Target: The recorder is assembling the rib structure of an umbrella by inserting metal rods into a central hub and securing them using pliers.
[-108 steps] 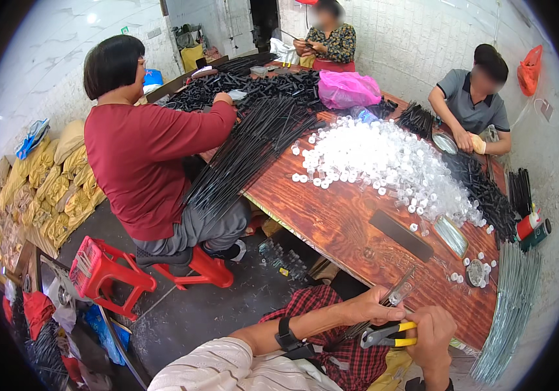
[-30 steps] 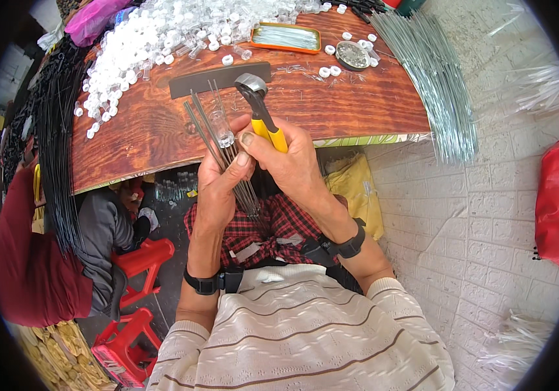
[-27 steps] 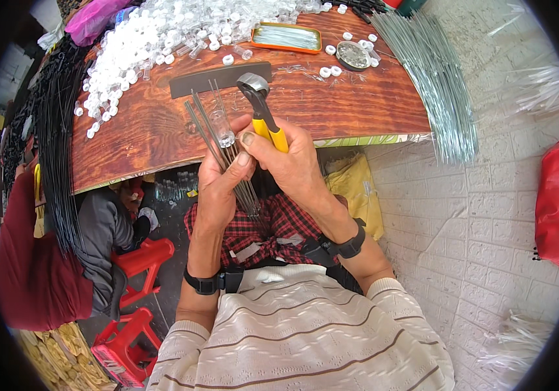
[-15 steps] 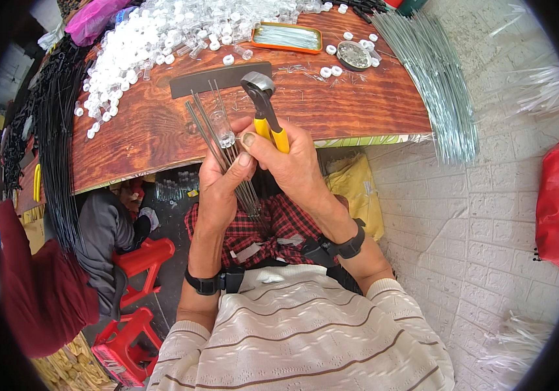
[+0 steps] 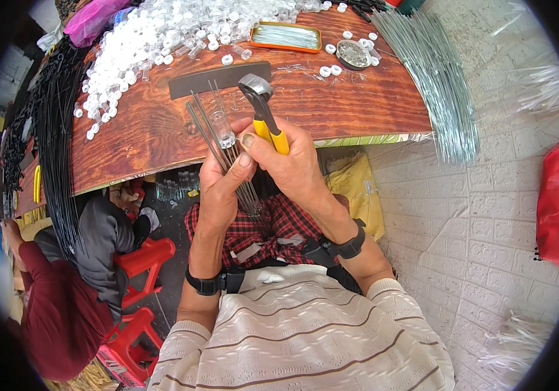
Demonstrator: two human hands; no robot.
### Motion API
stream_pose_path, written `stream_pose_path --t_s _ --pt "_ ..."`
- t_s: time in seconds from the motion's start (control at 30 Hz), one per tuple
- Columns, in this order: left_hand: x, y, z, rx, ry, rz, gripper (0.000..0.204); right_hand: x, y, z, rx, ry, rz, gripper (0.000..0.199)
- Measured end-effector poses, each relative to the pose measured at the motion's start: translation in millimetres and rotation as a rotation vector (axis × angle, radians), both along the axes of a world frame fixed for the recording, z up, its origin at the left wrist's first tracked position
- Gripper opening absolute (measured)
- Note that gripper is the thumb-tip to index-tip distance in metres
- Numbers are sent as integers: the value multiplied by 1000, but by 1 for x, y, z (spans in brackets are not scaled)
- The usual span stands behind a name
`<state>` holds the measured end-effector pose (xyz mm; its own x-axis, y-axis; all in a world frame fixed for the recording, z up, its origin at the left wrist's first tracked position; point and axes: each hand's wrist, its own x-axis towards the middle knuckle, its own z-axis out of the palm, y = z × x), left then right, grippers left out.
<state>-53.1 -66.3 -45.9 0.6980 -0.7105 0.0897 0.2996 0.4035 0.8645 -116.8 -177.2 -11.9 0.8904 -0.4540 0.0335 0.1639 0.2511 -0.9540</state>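
Observation:
My left hand (image 5: pixel 217 192) is closed around a bundle of thin metal rods (image 5: pixel 247 197), which slant up past the fingers and hang down over my lap. Among the rods' upper ends stands a small clear plastic cup (image 5: pixel 222 128), just above the left thumb. End-cutting pincers (image 5: pixel 261 112) with yellow handles are gripped in my right hand (image 5: pixel 296 159), their dark metal head pointing up. The right thumb and fingertips meet the left hand beside the cup; whatever they pinch there is too small to make out.
On the wooden table (image 5: pixel 331 104) lie a heap of white-capped clear pieces (image 5: pixel 156 45), a dark flat bar (image 5: pixel 219 79), a tin of pins (image 5: pixel 286 36), a round dish (image 5: pixel 354 55) and long silvery wires (image 5: pixel 429 85). A co-worker (image 5: pixel 68 313) sits left, near red stools (image 5: pixel 143 267).
My two hands, the pincers and the rods stay almost still. At the left, the co-worker in the dark red top has shifted, leaning lower and nearer.

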Motion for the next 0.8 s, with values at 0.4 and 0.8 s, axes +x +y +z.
stream_pose_path --t_s 0.4,0.8 --pt "-2 -1 2 17 -27 12 50 0 4 1 -126 -5 -93 16" --pt "-2 -1 0 28 -33 18 51 0 2 -2 -90 3 -71 16"
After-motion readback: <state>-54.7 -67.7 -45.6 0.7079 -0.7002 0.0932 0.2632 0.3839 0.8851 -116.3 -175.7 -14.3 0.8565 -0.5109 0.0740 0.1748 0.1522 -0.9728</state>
